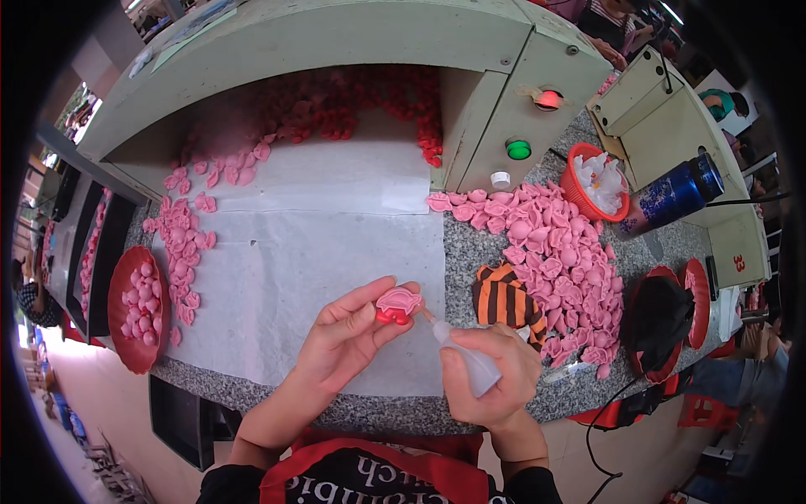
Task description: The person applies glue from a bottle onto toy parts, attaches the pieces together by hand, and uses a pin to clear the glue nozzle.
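The left hand [348, 336] pinches one pink piece [397, 304], the right hand [491, 374] squeezes a glue bottle [466, 357] at it, and a big pile [558, 260] on the table [470, 252] seems not yet done.

Small pink-and-red moulded piece [397, 305] pinched aloft; translucent squeeze bottle [467, 359] tilted, nozzle at it.

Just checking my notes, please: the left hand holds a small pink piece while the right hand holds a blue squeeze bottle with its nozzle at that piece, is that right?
Not quite: the squeeze bottle is clear white, not blue. The head view shows the right hand holding it with its nozzle at the small pink piece, which the left hand holds. The blue thing is a flask lying farther right.
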The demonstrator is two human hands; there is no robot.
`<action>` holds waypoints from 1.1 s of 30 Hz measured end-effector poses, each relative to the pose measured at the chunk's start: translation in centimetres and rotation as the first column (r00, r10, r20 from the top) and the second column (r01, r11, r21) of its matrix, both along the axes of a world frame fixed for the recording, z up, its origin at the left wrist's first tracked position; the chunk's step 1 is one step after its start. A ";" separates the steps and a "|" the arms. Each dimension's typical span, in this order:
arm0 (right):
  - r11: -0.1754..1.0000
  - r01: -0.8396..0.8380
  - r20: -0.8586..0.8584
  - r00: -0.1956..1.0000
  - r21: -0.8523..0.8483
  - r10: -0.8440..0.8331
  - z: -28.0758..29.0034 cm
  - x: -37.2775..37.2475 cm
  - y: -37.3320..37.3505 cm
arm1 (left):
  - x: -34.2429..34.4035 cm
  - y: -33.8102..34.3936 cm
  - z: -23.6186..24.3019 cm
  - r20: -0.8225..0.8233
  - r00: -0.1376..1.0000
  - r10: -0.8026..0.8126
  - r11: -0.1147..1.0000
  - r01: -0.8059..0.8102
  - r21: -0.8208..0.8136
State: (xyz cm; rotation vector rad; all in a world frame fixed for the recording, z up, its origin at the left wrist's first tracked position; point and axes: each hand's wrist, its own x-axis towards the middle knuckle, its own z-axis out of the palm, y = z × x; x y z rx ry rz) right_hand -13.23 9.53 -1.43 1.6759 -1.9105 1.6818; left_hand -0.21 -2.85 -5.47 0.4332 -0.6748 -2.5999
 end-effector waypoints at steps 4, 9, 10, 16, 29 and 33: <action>1.000 0.000 -0.002 1.000 0.007 0.001 0.0 -0.1 0.1 | -0.1 0.0 0.1 -0.007 1.000 -0.002 1.000 0.002 -0.004; 1.000 0.009 0.015 1.000 0.009 -0.009 0.0 -0.1 0.1 | 0.0 -0.1 0.0 0.000 1.000 -0.003 1.000 0.003 -0.003; 1.000 0.009 0.014 1.000 0.010 -0.010 0.0 -0.1 0.1 | 0.0 -0.1 0.1 -0.002 1.000 0.002 1.000 -0.002 0.008; 0.999 0.015 0.001 1.000 -0.030 -0.015 -0.2 -0.2 0.1 | 0.0 -0.1 0.2 -0.012 1.000 0.000 0.998 0.001 0.061; 1.000 0.007 0.019 1.000 -0.024 -0.007 -0.5 -0.2 0.1 | 0.2 -0.3 0.2 -0.023 1.000 -0.009 0.998 0.011 0.068; 0.999 0.015 0.013 1.000 -0.034 -0.015 -0.4 -0.1 0.1 | 0.2 -0.3 0.2 -0.022 1.000 -0.009 0.998 0.011 0.060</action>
